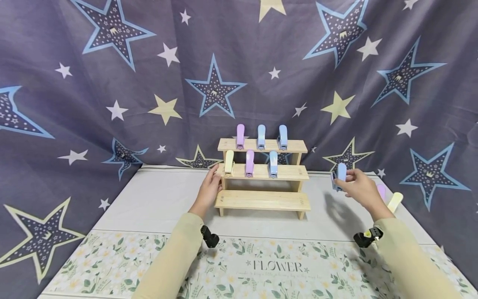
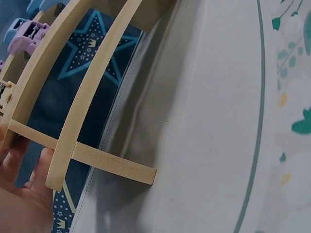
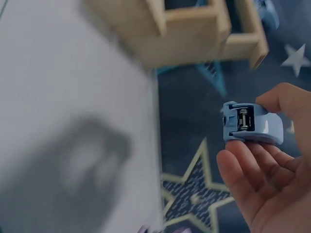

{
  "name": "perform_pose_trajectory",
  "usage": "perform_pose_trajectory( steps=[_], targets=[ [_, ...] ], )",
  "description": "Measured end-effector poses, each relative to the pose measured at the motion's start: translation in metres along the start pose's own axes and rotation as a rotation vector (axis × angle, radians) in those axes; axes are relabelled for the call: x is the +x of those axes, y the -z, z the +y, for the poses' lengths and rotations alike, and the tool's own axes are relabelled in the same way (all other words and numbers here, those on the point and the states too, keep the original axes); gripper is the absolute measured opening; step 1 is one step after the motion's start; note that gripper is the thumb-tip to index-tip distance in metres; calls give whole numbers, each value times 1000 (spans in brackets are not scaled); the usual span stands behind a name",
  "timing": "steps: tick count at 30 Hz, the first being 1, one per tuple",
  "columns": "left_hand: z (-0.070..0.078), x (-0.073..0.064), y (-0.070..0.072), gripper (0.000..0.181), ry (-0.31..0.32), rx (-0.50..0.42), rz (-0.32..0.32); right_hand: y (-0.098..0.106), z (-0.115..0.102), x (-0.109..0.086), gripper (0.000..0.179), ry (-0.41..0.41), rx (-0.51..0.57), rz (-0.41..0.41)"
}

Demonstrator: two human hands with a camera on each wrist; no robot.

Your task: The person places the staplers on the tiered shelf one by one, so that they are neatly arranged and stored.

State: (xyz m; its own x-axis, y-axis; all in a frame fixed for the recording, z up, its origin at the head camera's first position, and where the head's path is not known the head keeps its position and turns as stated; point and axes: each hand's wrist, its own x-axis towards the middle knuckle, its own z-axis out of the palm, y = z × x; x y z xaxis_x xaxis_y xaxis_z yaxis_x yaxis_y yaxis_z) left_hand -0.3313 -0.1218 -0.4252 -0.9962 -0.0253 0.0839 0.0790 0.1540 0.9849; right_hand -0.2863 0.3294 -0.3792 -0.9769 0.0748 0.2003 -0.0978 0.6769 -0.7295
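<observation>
Six stapler-like tools on the upper two steps of a wooden display rack (image 1: 261, 200); whether staplers or hole punches, impossible to tell. Along the top, left to right: top purple tool (image 1: 240, 135), pale blue tool (image 1: 261, 133), top blue tool (image 1: 283, 133). Along the middle: yellow tool (image 1: 229, 161), middle purple tool (image 1: 249, 162), middle blue tool (image 1: 274, 161).

Pinched between thumb and fingers of the right hand (image 1: 361, 190): held blue tool (image 1: 341, 171), to the right of the rack, well apart from its right end and raised off the white table (image 1: 168, 203). Long axis near upright in the head view, tilted slightly, so across the left-to-right run of the boards. In the right wrist view, rounded handle toward the palm, spring end out past the fingertips.

At the rack's opposite end, left hand (image 1: 208, 192) with fingers bent round the end of the middle step. Just beyond the right wrist, spare purple tool (image 1: 381, 191), partly hidden, and spare yellow tool (image 1: 395, 202), leaning.
</observation>
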Motion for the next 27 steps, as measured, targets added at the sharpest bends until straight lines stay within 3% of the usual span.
perform_pose_trajectory(
  steps=[7,14,22,27],
  targets=[
    [1,0,0,51,6,3,2,-8,-42,-1,51,120,21,37],
    [2,-1,-1,51,-6,-9,-3,-28,-67,7,48,186,14,-4],
    [3,-2,0,51,7,6,5,-51,-81,24,46,188,22,-29],
    [4,-3,-1,51,2,-1,6,-65,-80,33,49,134,14,-57]
  ],
)
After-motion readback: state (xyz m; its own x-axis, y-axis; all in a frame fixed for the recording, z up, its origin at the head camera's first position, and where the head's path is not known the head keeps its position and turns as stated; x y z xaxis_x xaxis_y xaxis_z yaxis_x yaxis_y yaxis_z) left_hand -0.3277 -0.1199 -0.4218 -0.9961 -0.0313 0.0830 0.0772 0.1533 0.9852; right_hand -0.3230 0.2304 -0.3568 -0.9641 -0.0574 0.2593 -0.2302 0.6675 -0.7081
